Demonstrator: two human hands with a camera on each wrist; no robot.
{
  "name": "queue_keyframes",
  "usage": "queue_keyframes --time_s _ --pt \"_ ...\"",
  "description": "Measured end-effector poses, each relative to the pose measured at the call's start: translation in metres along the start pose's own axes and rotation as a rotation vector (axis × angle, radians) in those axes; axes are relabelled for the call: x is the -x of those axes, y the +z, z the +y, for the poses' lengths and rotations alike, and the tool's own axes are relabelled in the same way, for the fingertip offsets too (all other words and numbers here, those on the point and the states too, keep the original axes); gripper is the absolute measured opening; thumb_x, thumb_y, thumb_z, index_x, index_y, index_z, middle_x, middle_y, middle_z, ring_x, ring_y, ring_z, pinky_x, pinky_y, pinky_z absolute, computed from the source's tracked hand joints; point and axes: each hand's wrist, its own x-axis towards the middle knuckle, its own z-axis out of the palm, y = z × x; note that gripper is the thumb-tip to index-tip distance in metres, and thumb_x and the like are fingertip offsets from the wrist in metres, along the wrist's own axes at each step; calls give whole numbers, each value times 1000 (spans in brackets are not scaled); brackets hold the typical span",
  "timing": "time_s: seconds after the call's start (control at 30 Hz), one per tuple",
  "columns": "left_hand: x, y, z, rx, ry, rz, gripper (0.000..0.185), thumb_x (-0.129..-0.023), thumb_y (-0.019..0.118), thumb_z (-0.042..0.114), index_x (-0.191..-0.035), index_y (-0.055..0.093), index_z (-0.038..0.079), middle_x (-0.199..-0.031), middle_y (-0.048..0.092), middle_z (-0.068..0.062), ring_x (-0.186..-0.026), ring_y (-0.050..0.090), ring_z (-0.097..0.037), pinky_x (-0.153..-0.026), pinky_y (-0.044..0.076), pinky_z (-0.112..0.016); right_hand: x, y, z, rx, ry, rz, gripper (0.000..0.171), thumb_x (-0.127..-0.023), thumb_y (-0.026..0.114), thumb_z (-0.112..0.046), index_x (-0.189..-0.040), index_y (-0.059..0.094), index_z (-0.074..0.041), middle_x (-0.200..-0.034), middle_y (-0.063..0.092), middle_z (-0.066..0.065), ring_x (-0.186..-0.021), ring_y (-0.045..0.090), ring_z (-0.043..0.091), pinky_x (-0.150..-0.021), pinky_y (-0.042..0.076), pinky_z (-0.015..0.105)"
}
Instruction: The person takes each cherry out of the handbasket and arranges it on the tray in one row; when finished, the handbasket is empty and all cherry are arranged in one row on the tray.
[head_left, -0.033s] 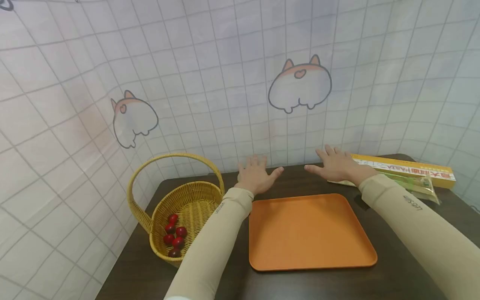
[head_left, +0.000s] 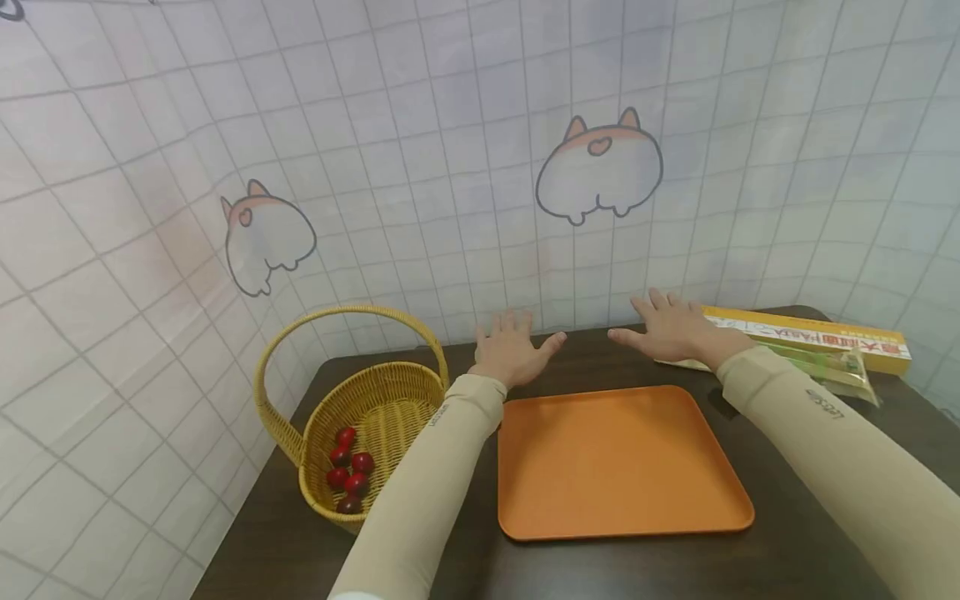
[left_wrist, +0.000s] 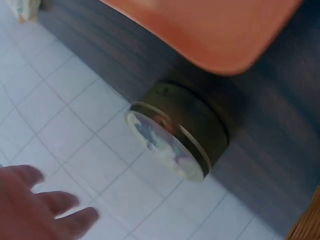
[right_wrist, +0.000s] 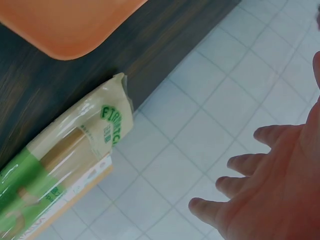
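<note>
My left hand (head_left: 512, 350) is spread with its fingers straight, over the far side of the table behind an orange tray (head_left: 622, 467). To its right, my right hand (head_left: 675, 329) is also spread, beside a green and clear plastic packet (head_left: 825, 367). Neither hand holds anything. In the left wrist view, a round dark tin (left_wrist: 185, 125) with a pictured lid stands near the left fingers (left_wrist: 65, 200); the left hand and sleeve hide it in the head view. The packet (right_wrist: 65, 150) shows close to the right fingers (right_wrist: 240, 165) in the right wrist view.
A yellow wicker basket (head_left: 322, 425) with a tall handle stands on the left, holding several dark red round fruits (head_left: 357, 483). A long yellow box (head_left: 885, 350) lies behind the packet at the back right. A white gridded cloth (head_left: 420, 167) hangs behind the dark table (head_left: 600, 575).
</note>
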Motion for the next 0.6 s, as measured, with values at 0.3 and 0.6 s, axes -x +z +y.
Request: queue_keyframes --time_s 0.3,0.6 --pt "9 5 -8 -49 -5 31 96 -86 15 81 -158 12 17 -161 13 -16 -148 9 -38 -111 6 -66 9 1 -12 30 -23 14 99 -90 33 -74 -151 24 3 -154 12 36 -137 14 59 -102 10 76" --pt "19 -8 1 -89 29 68 97 -86 16 81 -157 13 15 -161 11 -17 -148 8 -37 -111 3 -65 11 3 -21 40 -25 34 99 -89 33 -75 -152 24 1 -154 12 36 -137 14 60 -99 10 78"
